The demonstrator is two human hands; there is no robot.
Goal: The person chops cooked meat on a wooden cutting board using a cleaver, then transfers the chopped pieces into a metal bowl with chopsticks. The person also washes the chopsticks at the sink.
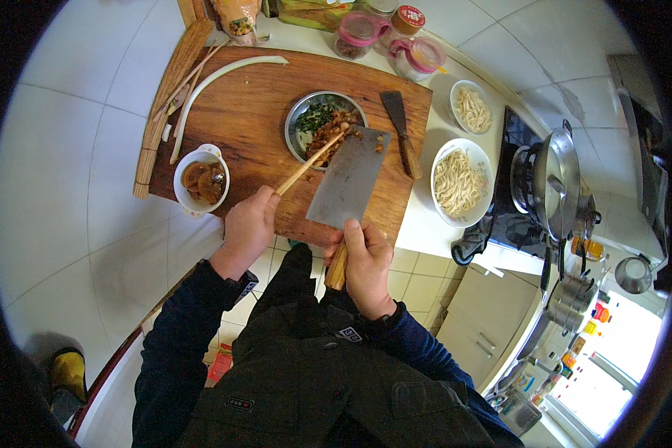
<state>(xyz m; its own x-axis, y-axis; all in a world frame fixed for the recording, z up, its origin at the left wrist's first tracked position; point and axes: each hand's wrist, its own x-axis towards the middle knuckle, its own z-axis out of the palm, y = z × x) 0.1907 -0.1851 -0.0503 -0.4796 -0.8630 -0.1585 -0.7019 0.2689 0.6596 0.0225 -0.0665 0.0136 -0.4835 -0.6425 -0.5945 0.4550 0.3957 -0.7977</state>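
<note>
My left hand is closed around wooden chopsticks, whose tips touch the upper part of a cleaver blade. My right hand grips the wooden handle of this cleaver, its broad blade flat-side up beside a round metal bowl. Inside the bowl lie chopped greens and brown diced food. A few brown bits rest on the blade's far end. Under the bowl is a thick wooden cutting board. The blade hides part of the bowl's near right side.
On the board are a scallion stalk, a spatula and a white bowl of brown food. Two bowls of noodles stand to the right, before a stove with a wok. Lidded jars line the back.
</note>
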